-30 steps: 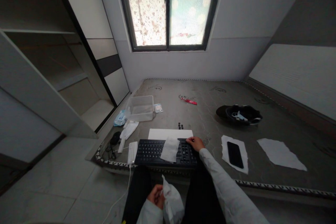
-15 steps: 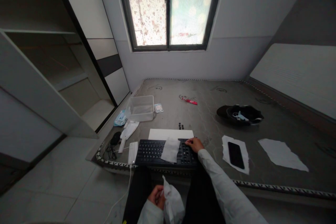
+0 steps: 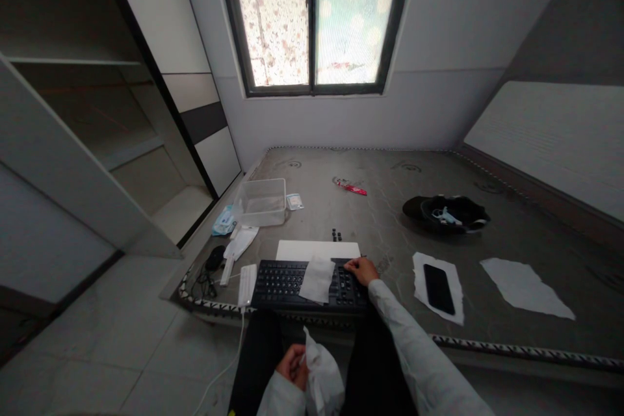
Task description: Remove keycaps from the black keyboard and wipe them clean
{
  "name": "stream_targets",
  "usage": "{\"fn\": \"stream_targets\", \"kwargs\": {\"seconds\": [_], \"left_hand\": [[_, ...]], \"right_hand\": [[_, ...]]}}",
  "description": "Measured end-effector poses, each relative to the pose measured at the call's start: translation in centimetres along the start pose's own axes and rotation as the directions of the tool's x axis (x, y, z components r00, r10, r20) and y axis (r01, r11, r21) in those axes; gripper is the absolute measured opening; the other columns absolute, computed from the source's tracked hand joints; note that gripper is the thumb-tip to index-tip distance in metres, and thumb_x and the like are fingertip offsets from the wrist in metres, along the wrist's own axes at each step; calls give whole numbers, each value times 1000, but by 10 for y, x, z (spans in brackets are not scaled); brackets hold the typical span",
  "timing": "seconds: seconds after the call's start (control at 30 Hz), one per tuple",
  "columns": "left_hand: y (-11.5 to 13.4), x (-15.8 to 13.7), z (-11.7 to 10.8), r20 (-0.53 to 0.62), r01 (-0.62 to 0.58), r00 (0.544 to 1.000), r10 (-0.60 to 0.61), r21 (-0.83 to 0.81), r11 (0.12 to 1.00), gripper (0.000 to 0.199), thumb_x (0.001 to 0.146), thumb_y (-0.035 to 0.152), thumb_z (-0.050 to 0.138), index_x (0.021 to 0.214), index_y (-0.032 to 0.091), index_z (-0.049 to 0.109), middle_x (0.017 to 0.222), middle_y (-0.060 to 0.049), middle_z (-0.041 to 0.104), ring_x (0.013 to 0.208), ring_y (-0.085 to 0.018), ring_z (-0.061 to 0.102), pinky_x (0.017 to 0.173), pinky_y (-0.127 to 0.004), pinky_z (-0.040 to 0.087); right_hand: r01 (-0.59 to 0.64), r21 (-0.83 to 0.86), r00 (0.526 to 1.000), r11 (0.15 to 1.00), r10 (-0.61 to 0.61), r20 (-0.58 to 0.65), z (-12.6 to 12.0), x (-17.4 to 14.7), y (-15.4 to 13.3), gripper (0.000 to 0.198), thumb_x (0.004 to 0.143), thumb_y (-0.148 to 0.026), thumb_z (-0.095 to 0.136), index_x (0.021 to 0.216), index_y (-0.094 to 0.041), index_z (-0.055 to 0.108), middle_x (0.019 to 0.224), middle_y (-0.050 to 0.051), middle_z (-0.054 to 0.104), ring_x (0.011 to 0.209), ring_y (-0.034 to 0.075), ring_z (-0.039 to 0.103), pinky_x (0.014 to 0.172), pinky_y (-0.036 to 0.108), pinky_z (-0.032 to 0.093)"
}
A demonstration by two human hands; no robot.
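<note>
A black keyboard (image 3: 280,284) lies on a white board (image 3: 316,249) at the mattress's front edge. Across its middle rests a sheet of white tissue (image 3: 318,278). My right hand (image 3: 363,270) is closed at the keyboard's upper right corner, fingertips pinched over the keys; whatever they hold is too small to make out. Low between my knees, my left hand (image 3: 294,364) has its fingers curled round a crumpled white tissue (image 3: 322,370). Several small black keycaps (image 3: 336,234) sit loose behind the board.
Left of the keyboard are a power strip (image 3: 247,285), a black mouse (image 3: 215,257) and a clear plastic box (image 3: 260,203). To the right, a phone (image 3: 439,288) lies on a tissue, with a black cap (image 3: 446,214) behind and another white sheet (image 3: 526,288) beside.
</note>
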State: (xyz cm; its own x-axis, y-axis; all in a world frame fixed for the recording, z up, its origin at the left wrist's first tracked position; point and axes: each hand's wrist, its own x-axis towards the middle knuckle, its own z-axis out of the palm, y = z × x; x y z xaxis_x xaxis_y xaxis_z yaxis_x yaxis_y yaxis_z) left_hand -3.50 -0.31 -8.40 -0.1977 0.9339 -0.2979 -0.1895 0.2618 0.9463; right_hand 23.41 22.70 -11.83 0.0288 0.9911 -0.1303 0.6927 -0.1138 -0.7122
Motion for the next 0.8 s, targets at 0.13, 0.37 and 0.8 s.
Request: {"fn": "stream_targets", "kwargs": {"seconds": [0.13, 0.37, 0.8], "left_hand": [[-2, 1, 0, -16, 7, 1000, -6, 39, 999, 67, 47, 82, 77, 69, 19, 70, 57, -3, 75, 53, -15, 66, 49, -19, 43], [5, -2, 1, -13, -42, 999, 43, 35, 999, 63, 53, 80, 77, 71, 20, 70, 62, -5, 78, 58, -16, 70, 53, -19, 47], [6, -3, 3, -40, 18, 999, -16, 46, 999, 70, 43, 84, 77, 70, 19, 68, 61, -7, 77, 60, -20, 71, 54, -23, 47]], "right_hand": [[-13, -2, 1000, 1000, 13, -12, 1, 0, 1, 18, 81, -33, 68, 82, -20, 81, 85, 7, 82, 84, 24, 74, 77, 30, 49], [-17, -7, 999, 1000, 16, -29, 3, 2, 1, 19, 81, -33, 69, 83, -20, 81, 85, 8, 81, 84, 23, 74, 78, 30, 49], [-8, 9, 999, 1000, 9, -44, -2, 0, -5, 10, 76, -27, 73, 80, -21, 80, 77, 4, 78, 75, 19, 69, 71, 27, 47]]}}
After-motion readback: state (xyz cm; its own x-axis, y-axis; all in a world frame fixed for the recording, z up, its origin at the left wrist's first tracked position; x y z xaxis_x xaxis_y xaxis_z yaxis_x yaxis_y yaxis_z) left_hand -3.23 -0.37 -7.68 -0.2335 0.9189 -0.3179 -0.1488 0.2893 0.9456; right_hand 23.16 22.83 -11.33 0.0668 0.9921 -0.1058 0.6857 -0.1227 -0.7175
